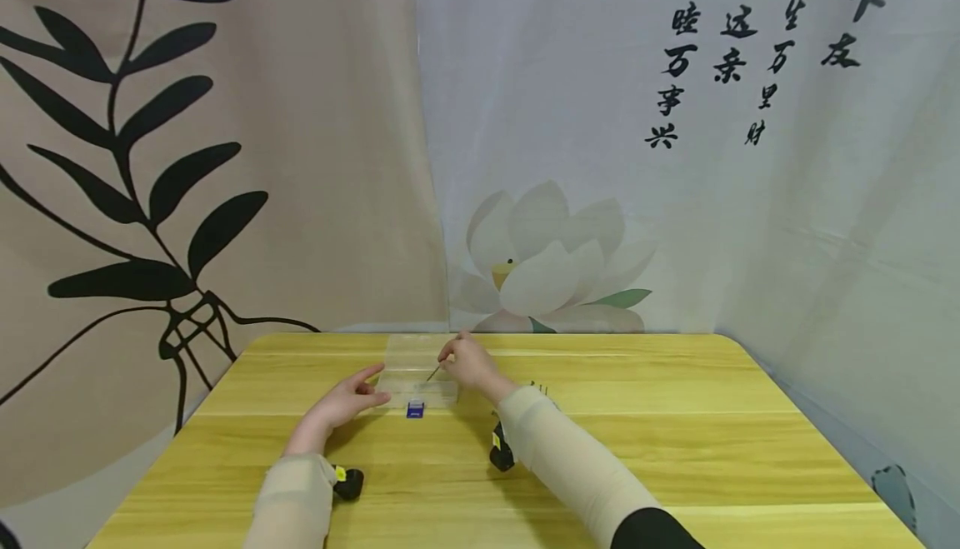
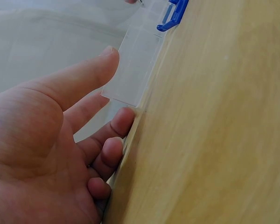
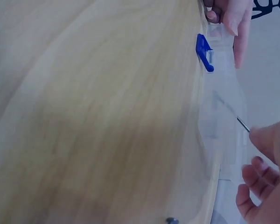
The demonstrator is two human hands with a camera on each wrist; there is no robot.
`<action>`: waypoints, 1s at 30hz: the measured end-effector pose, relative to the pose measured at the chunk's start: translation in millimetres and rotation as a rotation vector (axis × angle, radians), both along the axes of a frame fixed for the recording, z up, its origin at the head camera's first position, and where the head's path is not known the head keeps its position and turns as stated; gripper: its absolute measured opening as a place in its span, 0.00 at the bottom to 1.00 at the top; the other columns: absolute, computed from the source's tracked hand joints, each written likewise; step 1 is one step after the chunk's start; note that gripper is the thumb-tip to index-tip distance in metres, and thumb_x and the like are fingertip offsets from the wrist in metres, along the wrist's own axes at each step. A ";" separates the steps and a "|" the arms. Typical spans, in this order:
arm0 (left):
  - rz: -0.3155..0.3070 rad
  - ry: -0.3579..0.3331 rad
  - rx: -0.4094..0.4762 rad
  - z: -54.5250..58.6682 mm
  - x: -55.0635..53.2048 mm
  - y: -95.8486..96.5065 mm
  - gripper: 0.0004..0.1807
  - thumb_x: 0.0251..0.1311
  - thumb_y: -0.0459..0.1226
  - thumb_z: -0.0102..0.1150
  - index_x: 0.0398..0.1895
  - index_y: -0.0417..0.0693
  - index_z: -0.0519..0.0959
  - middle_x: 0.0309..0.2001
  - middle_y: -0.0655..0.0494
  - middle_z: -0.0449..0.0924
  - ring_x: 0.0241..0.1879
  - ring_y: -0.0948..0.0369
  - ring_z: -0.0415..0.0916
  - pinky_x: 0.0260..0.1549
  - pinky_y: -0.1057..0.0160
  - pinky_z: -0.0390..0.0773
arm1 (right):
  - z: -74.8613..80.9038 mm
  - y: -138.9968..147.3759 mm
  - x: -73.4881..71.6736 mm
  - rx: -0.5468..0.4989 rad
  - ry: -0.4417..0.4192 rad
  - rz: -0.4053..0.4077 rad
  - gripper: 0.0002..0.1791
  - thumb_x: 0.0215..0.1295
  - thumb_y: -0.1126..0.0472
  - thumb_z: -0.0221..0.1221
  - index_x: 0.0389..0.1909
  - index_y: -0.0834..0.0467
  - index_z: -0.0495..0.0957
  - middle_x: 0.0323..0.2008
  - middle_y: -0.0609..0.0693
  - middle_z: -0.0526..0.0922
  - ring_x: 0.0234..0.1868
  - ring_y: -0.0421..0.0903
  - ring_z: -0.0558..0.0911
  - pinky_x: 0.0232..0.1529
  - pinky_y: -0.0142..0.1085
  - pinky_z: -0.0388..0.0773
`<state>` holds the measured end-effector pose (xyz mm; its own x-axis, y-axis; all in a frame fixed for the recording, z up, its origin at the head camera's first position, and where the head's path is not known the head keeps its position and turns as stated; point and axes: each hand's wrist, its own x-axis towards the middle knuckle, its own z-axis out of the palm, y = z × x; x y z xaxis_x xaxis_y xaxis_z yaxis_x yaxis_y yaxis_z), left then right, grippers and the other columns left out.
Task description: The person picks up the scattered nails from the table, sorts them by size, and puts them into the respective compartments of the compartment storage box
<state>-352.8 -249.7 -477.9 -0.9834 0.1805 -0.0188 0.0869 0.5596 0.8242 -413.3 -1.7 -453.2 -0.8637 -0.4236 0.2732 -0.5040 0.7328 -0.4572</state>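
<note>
A clear plastic box [image 1: 417,378] with a blue latch [image 1: 416,409] at its front lies on the table, its lid raised toward the back. At the box's left end, my left hand [image 1: 347,406] holds the corner between thumb and index finger, the other fingers loosely bent. My right hand [image 1: 471,363] is above the box's right part, pinching a thin metal rod [image 3: 242,123] between thumb and fingertips. The rod slants down toward the inside of the box. Its far end looks faint against the clear plastic, so its kind cannot be told.
Several slim dark upright pieces [image 1: 546,391] stand on the wooden table [image 1: 675,441], partly behind the right forearm. A dark round-topped piece [image 3: 171,220] shows low in the right wrist view. Wrist cameras [image 1: 348,483] hang below both sleeves. A printed curtain [image 1: 337,157] rises behind the table.
</note>
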 end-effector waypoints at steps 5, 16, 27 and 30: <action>-0.003 -0.007 0.014 0.4 -0.6 2.1 0.39 0.62 0.42 0.64 0.73 0.40 0.59 0.48 0.42 0.69 0.47 0.49 0.67 0.47 0.48 0.67 | 0.7 5.0 2.1 -0.002 -0.025 -0.010 0.04 0.63 0.60 0.63 0.35 0.55 0.85 0.40 0.48 0.73 0.41 0.46 0.77 0.44 0.38 0.74; -0.009 -0.019 0.026 -2.5 1.2 -1.5 0.40 0.63 0.44 0.63 0.74 0.42 0.58 0.52 0.40 0.68 0.52 0.47 0.66 0.51 0.43 0.66 | 16.7 51.8 12.5 -0.082 0.003 0.133 0.06 0.65 0.65 0.61 0.38 0.62 0.85 0.43 0.54 0.76 0.48 0.53 0.76 0.51 0.47 0.72; -0.012 -0.022 0.013 -2.3 -0.8 -2.5 0.42 0.62 0.47 0.64 0.74 0.42 0.57 0.54 0.37 0.67 0.54 0.45 0.66 0.51 0.42 0.67 | 24.4 124.0 26.2 -0.129 -0.092 0.182 0.05 0.66 0.65 0.61 0.39 0.58 0.84 0.42 0.52 0.74 0.26 0.43 0.64 0.32 0.37 0.66; -0.015 -0.019 0.004 -1.8 -2.4 -1.5 0.42 0.62 0.47 0.63 0.74 0.42 0.57 0.54 0.37 0.68 0.53 0.45 0.67 0.50 0.43 0.68 | 21.8 142.3 28.4 -0.147 -0.115 0.197 0.05 0.65 0.65 0.61 0.40 0.58 0.84 0.43 0.50 0.75 0.28 0.43 0.67 0.33 0.37 0.67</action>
